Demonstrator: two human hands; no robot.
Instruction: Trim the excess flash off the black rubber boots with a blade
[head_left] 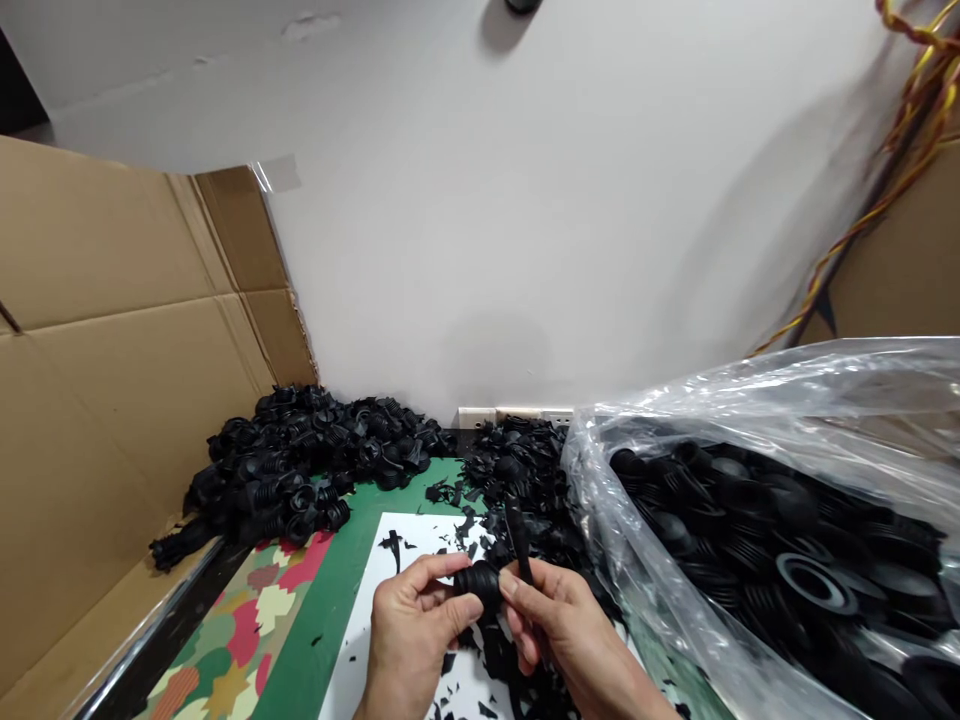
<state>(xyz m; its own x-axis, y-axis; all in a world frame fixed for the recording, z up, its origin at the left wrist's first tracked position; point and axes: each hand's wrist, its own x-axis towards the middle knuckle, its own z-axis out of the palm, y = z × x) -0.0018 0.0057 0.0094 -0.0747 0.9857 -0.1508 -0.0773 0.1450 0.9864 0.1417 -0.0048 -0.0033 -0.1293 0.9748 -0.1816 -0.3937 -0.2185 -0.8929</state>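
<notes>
My left hand [412,625] is closed around a ribbed black rubber bellows [478,582], its thumb and fingertips pressing the near and far sides. From the right, my right hand [562,615] meets the other end of the bellows with its thumb and forefinger. A slim black tool [517,540] stands up from that hand, pinned by the fingers; its exact kind cannot be made out. Beneath both hands lies a white sheet [360,625] littered with black rubber scraps [487,655].
A clear plastic bag [607,530] full of black rubber bellows [735,530] stands at right. Trimmed-looking black pieces [322,440] are heaped at left beside a cardboard sheet [127,350]. More scraps [517,460] pile up by the wall [487,220]. Power sockets [480,417] sit behind them.
</notes>
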